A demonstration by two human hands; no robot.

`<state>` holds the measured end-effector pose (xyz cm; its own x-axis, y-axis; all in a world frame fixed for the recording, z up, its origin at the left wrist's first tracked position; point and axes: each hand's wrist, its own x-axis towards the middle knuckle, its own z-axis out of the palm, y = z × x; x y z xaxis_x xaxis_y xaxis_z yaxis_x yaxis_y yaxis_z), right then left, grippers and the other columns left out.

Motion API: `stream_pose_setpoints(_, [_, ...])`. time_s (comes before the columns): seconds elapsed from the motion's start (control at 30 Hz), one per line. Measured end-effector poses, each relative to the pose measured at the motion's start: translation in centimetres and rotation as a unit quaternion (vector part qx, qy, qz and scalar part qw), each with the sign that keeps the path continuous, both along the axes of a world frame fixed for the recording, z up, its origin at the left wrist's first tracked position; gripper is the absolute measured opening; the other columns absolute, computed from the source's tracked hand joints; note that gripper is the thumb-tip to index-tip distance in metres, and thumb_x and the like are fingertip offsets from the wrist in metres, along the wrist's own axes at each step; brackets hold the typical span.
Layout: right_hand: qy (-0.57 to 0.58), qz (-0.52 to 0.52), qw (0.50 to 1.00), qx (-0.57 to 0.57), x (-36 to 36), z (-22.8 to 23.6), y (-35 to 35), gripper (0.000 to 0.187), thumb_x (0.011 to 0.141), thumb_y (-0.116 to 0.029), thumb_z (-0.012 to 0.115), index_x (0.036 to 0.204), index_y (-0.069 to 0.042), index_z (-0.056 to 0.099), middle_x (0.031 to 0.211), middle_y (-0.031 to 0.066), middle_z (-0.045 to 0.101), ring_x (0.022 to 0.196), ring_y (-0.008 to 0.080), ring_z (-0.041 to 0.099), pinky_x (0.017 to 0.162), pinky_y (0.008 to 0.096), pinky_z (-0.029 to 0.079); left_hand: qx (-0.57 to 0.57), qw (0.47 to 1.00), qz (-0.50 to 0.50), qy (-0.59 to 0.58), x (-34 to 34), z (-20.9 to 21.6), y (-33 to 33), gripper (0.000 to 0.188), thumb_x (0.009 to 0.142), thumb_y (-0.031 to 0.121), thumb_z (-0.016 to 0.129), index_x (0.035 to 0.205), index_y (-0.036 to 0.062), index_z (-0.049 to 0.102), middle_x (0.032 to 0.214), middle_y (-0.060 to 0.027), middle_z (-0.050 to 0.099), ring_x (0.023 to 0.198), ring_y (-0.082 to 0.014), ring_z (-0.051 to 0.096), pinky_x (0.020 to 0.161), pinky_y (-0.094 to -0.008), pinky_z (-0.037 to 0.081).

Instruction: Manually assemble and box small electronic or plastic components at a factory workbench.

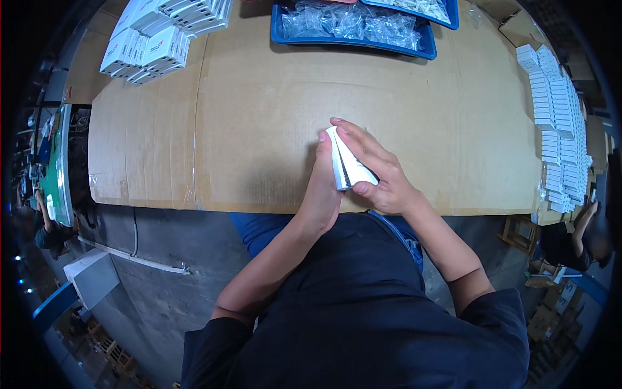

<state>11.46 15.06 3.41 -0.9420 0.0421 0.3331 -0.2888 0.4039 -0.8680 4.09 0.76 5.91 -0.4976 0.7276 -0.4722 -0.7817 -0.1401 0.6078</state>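
Observation:
Between my two hands, close to the near edge of the cardboard-covered table [259, 136], is a small white carton [357, 171]. A dark, narrow wedge-shaped gap runs along it, wider at the near end. My left hand [322, 185] is pressed along the carton's left side, thumb near its far end. On the other side, my right hand [387, 176] curves over the carton, with fingers reaching to the far end and the thumb at the near end. Its contents, if any, are too hidden to make out.
White boxes [146, 52] are stacked at the far left. A blue tray [353, 47] of clear plastic packets stands at the back, with another blue tray [447, 23] of small white pieces overlapping it. Tall stacks of small white boxes [549, 110] line the right edge. People work at both sides.

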Motion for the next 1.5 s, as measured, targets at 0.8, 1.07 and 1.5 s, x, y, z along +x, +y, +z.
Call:
stream_pose_setpoints(0.8, [0.093,-0.002,0.992,0.081,1.1,1.5,-0.8,0.092,0.091,-0.069,0.066,0.157,-0.008,0.049,0.164,0.027,0.038,0.153,0.0485,0.034,0.122,0.0675,0.02,0.001,0.985,-0.096,0.145,0.5,2.2,-2.1,0.083,0.109,0.069,0.015,0.145,0.001,0.046,0.13,-0.0139,0.062,0.119,-0.0206,0.066,0.096,-0.0338,0.055])
stream_pose_setpoints(1.07, [0.085,0.013,0.988,0.131,0.6,3.8,0.7,0.081,0.095,-0.056,0.068,0.156,-0.006,0.049,0.163,0.0246,0.041,0.155,0.0453,0.034,0.124,0.0641,0.018,0.032,0.984,-0.097,0.148,-0.4,2.9,-2.6,0.079,0.11,0.065,0.02,0.155,0.0026,0.04,0.148,-0.0143,0.055,0.137,-0.0221,0.056,0.114,-0.0394,0.046])
stream_pose_setpoints(1.5, [-0.025,-0.096,0.955,-0.278,0.3,5.3,0.6,0.057,0.098,-0.011,0.073,0.149,0.002,0.05,0.149,0.0169,0.055,0.141,0.0265,0.05,0.116,0.0385,0.041,0.064,0.925,0.029,0.373,-2.0,1.8,-2.1,0.057,0.102,0.033,0.07,0.146,-0.001,0.059,0.15,-0.0122,0.045,0.13,-0.0204,0.051,0.109,-0.0396,0.045])
